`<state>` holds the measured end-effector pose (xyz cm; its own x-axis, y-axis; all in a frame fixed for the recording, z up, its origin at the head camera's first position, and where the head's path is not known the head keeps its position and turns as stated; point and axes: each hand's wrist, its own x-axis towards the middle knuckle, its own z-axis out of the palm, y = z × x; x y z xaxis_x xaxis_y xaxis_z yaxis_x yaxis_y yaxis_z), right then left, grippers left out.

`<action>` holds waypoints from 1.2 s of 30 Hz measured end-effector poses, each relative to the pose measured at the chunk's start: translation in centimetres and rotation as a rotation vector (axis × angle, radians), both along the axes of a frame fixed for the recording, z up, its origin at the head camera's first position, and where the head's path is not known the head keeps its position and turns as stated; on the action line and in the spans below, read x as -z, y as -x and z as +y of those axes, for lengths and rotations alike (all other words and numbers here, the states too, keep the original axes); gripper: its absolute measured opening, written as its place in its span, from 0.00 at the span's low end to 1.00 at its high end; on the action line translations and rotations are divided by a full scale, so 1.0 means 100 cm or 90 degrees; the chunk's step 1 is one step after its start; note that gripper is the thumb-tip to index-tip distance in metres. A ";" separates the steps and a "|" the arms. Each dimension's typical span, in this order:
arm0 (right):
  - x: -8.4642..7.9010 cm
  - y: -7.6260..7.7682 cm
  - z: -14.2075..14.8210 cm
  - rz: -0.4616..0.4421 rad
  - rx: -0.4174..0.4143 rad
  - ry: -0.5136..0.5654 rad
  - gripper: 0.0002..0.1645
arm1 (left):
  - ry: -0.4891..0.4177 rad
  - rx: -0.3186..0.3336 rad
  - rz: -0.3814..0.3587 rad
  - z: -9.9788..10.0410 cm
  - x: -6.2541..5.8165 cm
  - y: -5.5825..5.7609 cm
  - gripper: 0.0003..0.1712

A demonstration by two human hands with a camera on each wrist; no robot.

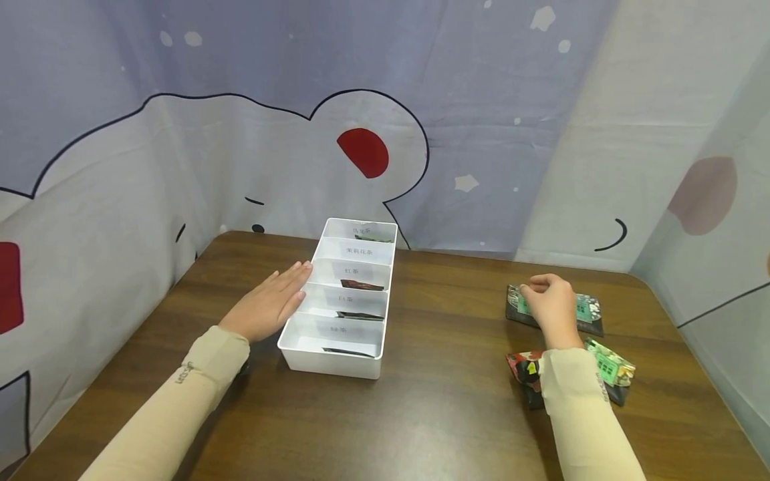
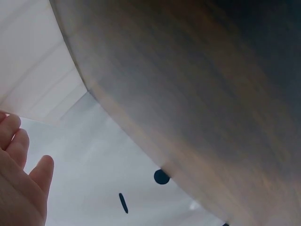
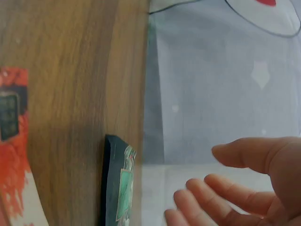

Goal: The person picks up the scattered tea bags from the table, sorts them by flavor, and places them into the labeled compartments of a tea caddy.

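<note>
A white divided box stands left of the table's middle, its compartments marked with printed labels. Several of them hold a thin packet, such as the reddish one. My left hand lies with straight fingers against the box's left side; the left wrist view shows its fingertips at the box wall. On the right, my right hand hovers above a black and green packet. Its fingers are loosely bent, apart from the thumb, with nothing between them.
Nearer the front right lie a red and black packet, partly under the right sleeve, and a light green packet. A printed curtain hangs behind the brown wooden table. A small dark object shows beneath the left sleeve.
</note>
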<state>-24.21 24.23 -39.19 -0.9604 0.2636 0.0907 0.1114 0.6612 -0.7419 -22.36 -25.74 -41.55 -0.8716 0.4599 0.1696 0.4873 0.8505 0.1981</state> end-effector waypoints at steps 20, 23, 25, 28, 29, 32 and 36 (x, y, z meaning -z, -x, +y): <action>0.010 0.010 0.026 -0.172 -0.007 -0.112 0.40 | -0.009 0.011 0.012 0.000 0.001 0.000 0.33; 0.014 0.012 0.027 -0.174 -0.010 -0.131 0.41 | -0.008 0.009 0.008 0.000 0.001 0.001 0.33; 0.016 0.012 0.027 -0.178 -0.010 -0.140 0.41 | -0.008 0.008 0.001 0.000 0.001 0.001 0.33; 0.018 0.014 0.028 -0.182 -0.011 -0.144 0.41 | -0.008 0.007 -0.002 0.000 0.001 0.001 0.33; 0.019 0.014 0.028 -0.183 -0.011 -0.144 0.41 | -0.009 0.007 -0.003 0.000 0.001 0.001 0.33; 0.018 0.015 0.028 -0.191 -0.016 -0.140 0.42 | -0.009 0.008 -0.001 0.000 0.001 0.001 0.33; 0.017 0.017 0.030 -0.216 -0.024 -0.134 0.43 | -0.005 0.006 -0.003 -0.001 0.002 0.002 0.33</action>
